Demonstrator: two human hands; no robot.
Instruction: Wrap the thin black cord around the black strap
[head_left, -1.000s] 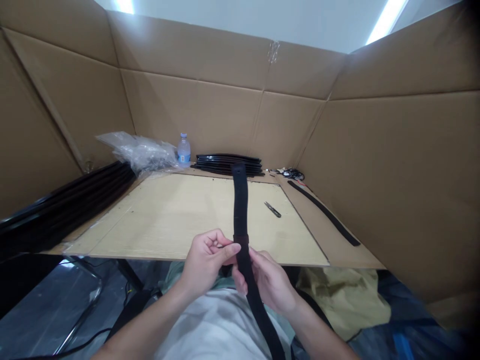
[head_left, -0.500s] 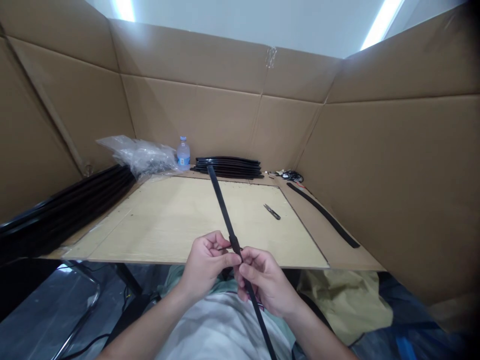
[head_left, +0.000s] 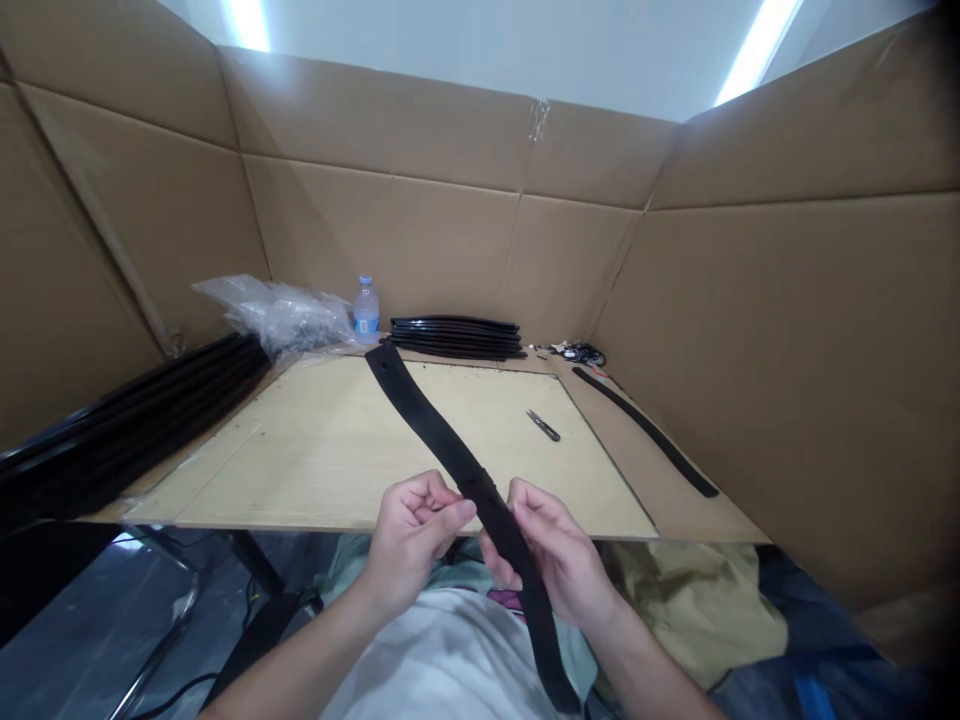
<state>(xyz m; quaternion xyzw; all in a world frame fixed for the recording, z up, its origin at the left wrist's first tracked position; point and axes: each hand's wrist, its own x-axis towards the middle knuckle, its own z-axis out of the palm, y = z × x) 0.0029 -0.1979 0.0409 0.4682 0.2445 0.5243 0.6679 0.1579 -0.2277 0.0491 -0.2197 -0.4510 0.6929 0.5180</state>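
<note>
Both hands were held at the near edge of the desk (head_left: 315,450), above the person's lap. The left hand (head_left: 411,535) had thumb and forefinger pinched together on the left edge of a black strap (head_left: 442,440), at a narrow band wrapped round it. The right hand (head_left: 561,555) was closed on the same strap just below that band, fingers curled behind it.

The strap ran from the lap up between the hands, and its free end leaned up and to the left, ending near the water bottle (head_left: 366,308). Half a second earlier the strap had shown edge-on as a thin line; a full second earlier it had stood nearly upright, flat side to the camera. It now showed its flat side again, tilted further left. The hands had kept almost the same place and grip throughout.

On the desk, unchanged: small snips (head_left: 543,425) right of centre, a second black strap (head_left: 649,432) lying along the right side, a stack of black strips (head_left: 456,337) at the back, a clear plastic bag (head_left: 277,310) at back left, and long black strips (head_left: 135,415) along the left edge.
</note>
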